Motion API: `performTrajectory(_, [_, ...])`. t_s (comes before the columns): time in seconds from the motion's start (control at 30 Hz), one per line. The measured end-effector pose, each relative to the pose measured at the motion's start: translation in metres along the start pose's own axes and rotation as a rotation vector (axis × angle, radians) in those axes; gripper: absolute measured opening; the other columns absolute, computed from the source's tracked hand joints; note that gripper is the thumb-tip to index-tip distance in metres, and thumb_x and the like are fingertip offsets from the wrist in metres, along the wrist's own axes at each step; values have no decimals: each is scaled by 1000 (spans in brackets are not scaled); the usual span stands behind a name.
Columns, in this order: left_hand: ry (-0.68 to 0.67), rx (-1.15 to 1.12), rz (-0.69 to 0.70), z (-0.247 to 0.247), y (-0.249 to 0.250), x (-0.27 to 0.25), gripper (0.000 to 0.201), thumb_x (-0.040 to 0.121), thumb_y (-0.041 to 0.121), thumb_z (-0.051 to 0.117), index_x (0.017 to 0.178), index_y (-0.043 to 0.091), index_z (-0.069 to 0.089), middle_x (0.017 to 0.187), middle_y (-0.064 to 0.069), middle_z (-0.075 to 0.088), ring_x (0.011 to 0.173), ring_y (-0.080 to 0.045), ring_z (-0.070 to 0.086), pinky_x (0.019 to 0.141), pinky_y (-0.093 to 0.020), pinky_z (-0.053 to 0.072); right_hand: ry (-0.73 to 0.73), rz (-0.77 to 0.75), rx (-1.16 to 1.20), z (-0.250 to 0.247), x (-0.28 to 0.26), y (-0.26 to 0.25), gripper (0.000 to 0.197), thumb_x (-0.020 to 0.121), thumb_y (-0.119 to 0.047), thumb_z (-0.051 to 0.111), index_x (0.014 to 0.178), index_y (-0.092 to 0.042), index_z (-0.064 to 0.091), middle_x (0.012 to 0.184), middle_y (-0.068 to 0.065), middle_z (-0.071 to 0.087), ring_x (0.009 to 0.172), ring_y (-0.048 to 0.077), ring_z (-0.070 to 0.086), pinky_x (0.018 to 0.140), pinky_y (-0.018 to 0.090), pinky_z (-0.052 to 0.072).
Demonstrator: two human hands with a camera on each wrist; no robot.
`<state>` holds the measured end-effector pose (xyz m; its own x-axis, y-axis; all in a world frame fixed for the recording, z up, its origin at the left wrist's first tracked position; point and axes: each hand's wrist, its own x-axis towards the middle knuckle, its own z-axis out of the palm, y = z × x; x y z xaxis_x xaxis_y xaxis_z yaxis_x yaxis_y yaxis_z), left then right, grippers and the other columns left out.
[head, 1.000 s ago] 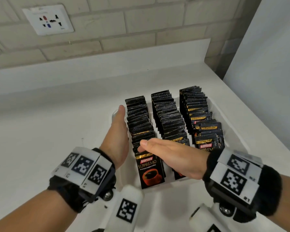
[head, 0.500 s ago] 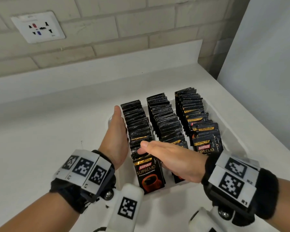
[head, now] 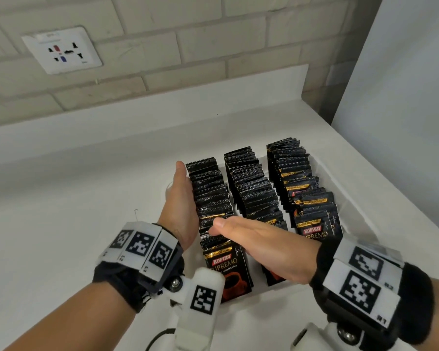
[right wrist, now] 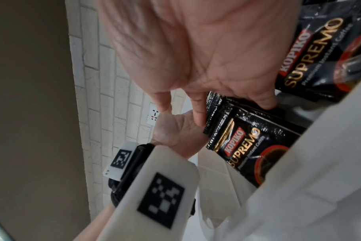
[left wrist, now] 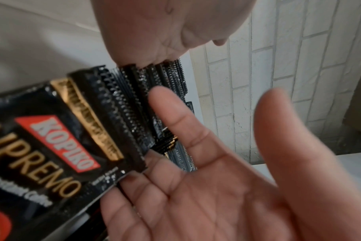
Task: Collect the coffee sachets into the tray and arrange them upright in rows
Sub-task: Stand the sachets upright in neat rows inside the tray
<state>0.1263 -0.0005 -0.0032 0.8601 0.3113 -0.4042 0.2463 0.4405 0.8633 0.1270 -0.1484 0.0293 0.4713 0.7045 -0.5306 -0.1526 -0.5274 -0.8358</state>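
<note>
Little has moved: left hand (head: 181, 206) flat along left row of coffee sachets (head: 211, 196), right hand (head: 261, 245) flat across near end, squaring it upright; tray (head: 350, 198) at 1 o'clock.

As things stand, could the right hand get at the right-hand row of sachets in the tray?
Probably yes. The right hand lies flat across the near ends of the left and middle rows, while the right-hand row stands uncovered just beside it in the tray, with nothing above it.
</note>
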Motion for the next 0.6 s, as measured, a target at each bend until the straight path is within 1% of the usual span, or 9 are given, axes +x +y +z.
performTrajectory(0.13, [-9, -9, 1, -3, -1, 2, 70, 95, 60, 18, 132, 10, 48, 125, -14, 61, 115, -28, 58, 91, -40, 48, -1, -24, -9, -2, -3, 2, 53, 94, -50, 28, 138, -22, 40, 144, -11, 37, 131, 0, 30, 94, 18, 21])
performTrajectory(0.2, [-42, -17, -5, -4, -2, 4, 70, 94, 60, 17, 133, 11, 48, 126, -14, 60, 116, -28, 57, 92, -40, 47, -5, -26, -11, -2, -4, 1, 52, 94, -49, 28, 138, -23, 40, 143, -12, 37, 128, -2, 30, 94, 18, 21])
performTrajectory(0.3, [-73, -21, -6, -4, -2, 3, 71, 94, 60, 16, 135, 11, 46, 128, -14, 58, 118, -29, 56, 98, -42, 44, -10, -46, -3, -5, -7, 3, 51, 94, -48, 28, 136, -24, 41, 140, -15, 40, 117, -8, 32, 87, 8, 25])
performTrajectory(0.37, [-66, -12, -10, -4, -1, 2, 72, 94, 61, 17, 141, 11, 38, 137, -15, 51, 124, -31, 51, 105, -41, 37, -14, -83, 18, -8, -9, 5, 48, 94, -48, 28, 134, -27, 43, 126, -26, 46, 101, -21, 39, 72, -6, 29])
performTrajectory(0.4, [-38, 4, -13, -5, 1, 1, 73, 94, 61, 17, 144, 11, 31, 143, -13, 44, 129, -31, 45, 106, -37, 34, -6, -114, 12, -9, -8, 5, 44, 93, -48, 29, 131, -32, 46, 111, -36, 48, 88, -29, 40, 67, -10, 29])
performTrajectory(0.47, [48, 58, -27, -7, 4, -2, 73, 93, 63, 15, 150, 16, 16, 154, -3, 26, 140, -22, 27, 107, -33, 25, 19, -120, 8, -14, -8, 8, 25, 92, -49, 36, 110, -50, 53, 79, -48, 51, 70, -37, 40, 74, -7, 33])
performTrajectory(0.5, [78, 83, -42, -10, 5, -5, 73, 92, 65, 14, 150, 21, 12, 156, 3, 18, 143, -15, 19, 112, -34, 17, 30, -107, 30, -19, -10, 9, 18, 90, -50, 43, 95, -58, 58, 72, -51, 50, 70, -38, 40, 82, 1, 35])
performTrajectory(0.53, [98, 104, -55, -12, 6, -10, 72, 91, 66, 14, 150, 25, 10, 157, 6, 14, 144, -11, 14, 116, -36, 9, 32, -116, 65, -25, -15, 11, 16, 87, -52, 47, 83, -64, 58, 75, -54, 49, 75, -38, 41, 85, 7, 37])
performTrajectory(0.6, [118, 114, -70, -18, 6, -24, 68, 92, 63, 13, 149, 26, 14, 155, 8, 17, 143, -9, 13, 117, -36, 6, 26, -155, 143, -40, -29, 16, 14, 81, -59, 48, 87, -68, 56, 102, -48, 53, 100, -30, 43, 89, 9, 41])
